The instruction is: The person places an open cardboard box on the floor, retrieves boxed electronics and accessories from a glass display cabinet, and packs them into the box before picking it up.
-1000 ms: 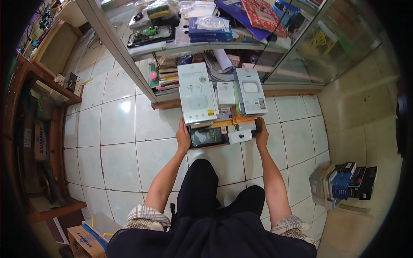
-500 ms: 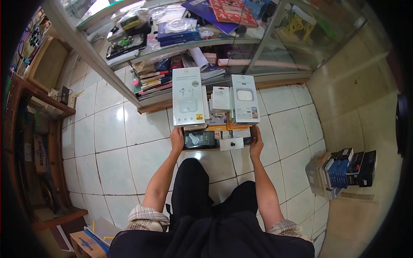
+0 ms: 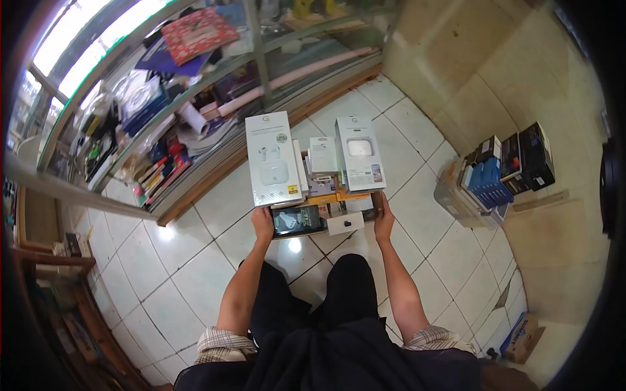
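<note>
Between my two hands is a container filled with small product boxes, held above the tiled floor. My left hand (image 3: 263, 225) grips its left side and my right hand (image 3: 383, 221) grips its right side. A tall white earphone box (image 3: 274, 159) stands out at the left, and another white box (image 3: 360, 155) at the right. Between them sits a smaller white box (image 3: 322, 155). Nearest me lie a dark box (image 3: 297, 221) with an earphone picture and a small white box (image 3: 345, 223). The boxes hide most of the container.
A glass display case (image 3: 261, 98) full of goods runs across the upper left. Against the right wall, a clear bin (image 3: 450, 189) holds blue boxes (image 3: 489, 184) and black boxes (image 3: 536, 156). A cardboard box (image 3: 523, 340) lies at lower right, wooden furniture (image 3: 98, 326) at lower left.
The view has turned to the right, so the display case has swung left and tilted. Both hands still hold the container, and the cardboard box at lower right has come into view.
</note>
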Demonstrator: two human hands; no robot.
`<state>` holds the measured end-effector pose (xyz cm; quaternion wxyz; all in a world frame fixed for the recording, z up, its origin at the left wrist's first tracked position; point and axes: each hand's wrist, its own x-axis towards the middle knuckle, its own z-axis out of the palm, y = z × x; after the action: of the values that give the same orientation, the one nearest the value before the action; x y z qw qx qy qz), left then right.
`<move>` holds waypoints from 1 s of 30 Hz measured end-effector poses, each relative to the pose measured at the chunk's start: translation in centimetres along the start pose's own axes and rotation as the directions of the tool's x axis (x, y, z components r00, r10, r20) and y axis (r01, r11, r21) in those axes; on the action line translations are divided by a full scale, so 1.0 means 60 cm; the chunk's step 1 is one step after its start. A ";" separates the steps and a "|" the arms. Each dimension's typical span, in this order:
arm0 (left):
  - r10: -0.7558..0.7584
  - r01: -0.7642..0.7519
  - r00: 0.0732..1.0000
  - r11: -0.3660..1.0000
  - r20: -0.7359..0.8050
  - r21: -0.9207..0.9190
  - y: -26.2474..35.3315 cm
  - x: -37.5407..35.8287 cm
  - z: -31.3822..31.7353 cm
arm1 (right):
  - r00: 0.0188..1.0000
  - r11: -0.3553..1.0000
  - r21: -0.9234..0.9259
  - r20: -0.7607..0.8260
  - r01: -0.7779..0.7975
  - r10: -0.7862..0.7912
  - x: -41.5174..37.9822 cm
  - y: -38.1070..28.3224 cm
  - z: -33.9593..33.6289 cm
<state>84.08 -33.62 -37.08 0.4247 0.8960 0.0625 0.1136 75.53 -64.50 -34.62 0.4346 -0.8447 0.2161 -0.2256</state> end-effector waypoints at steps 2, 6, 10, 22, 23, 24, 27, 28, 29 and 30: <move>0.031 -0.031 0.999 1.000 0.034 -0.001 0.034 -0.003 0.035 | 0.999 1.000 -0.015 -0.046 -0.027 0.026 0.005 0.032 -0.032; 0.058 -0.058 0.988 0.998 0.146 -0.007 0.100 -0.009 0.103 | 0.987 0.994 -0.015 -0.119 -0.112 0.110 0.023 0.072 -0.097; 0.146 -0.142 0.966 0.989 0.213 -0.032 0.159 -0.015 0.171 | 0.962 0.986 0.003 -0.217 -0.170 0.166 0.046 0.125 -0.145; 0.235 -0.216 0.913 0.972 0.333 -0.096 0.269 0.025 0.312 | 0.844 0.927 0.051 -0.396 -0.372 0.360 0.108 0.191 -0.210; 0.222 -0.204 0.911 0.975 0.348 -0.087 0.270 0.028 0.318 | 0.843 0.926 0.052 -0.397 -0.375 0.363 0.110 0.196 -0.209; 0.222 -0.206 0.911 0.975 0.348 -0.085 0.271 0.031 0.323 | 0.842 0.934 0.056 -0.415 -0.354 0.344 0.112 0.203 -0.206; 0.292 -0.266 0.903 0.956 0.316 -0.122 0.269 0.039 0.334 | 0.842 0.951 0.046 -0.454 -0.306 0.293 0.116 0.207 -0.204; 0.304 -0.290 0.896 0.953 0.323 -0.094 0.264 0.044 0.342 | 0.837 0.959 0.039 -0.478 -0.282 0.266 0.118 0.204 -0.203; 0.319 -0.315 0.888 0.947 0.331 -0.067 0.260 0.049 0.348 | 0.836 0.959 0.038 -0.481 -0.282 0.265 0.118 0.203 -0.201; 0.325 -0.319 0.886 0.945 0.332 -0.073 0.260 0.055 0.352 | 0.829 0.955 0.037 -0.486 -0.295 0.275 0.118 0.201 -0.200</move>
<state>92.93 -58.54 -37.46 0.4117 0.8964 -0.1619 0.0268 72.35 -82.51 -37.04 0.3779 -0.7275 0.4462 -0.3588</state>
